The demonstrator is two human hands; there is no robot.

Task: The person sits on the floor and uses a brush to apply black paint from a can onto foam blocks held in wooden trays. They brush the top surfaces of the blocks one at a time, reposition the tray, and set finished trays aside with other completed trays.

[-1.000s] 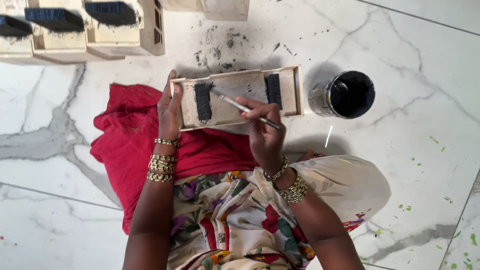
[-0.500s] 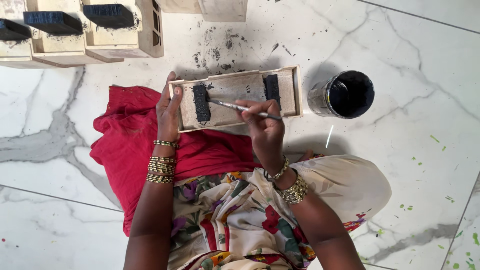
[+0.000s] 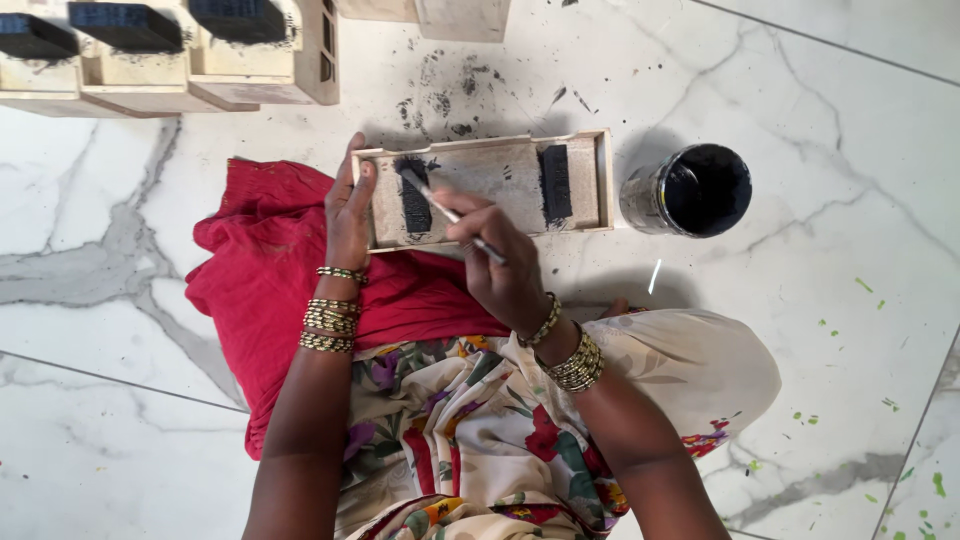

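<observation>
Right hand (image 3: 505, 270) closed around thin paintbrush (image 3: 450, 214), bristle tip pressed on left black block inside shallow wooden tray (image 3: 487, 176). Left hand (image 3: 349, 212) laid flat, fingers together, against tray's left end, nothing gripped. Tray set on white marble floor (image 3: 120, 260), just above red cloth (image 3: 265, 265). Can of black paint (image 3: 697, 190) stood just right of tray. Painted wooden boxes (image 3: 170, 50) lined at top left.
</observation>
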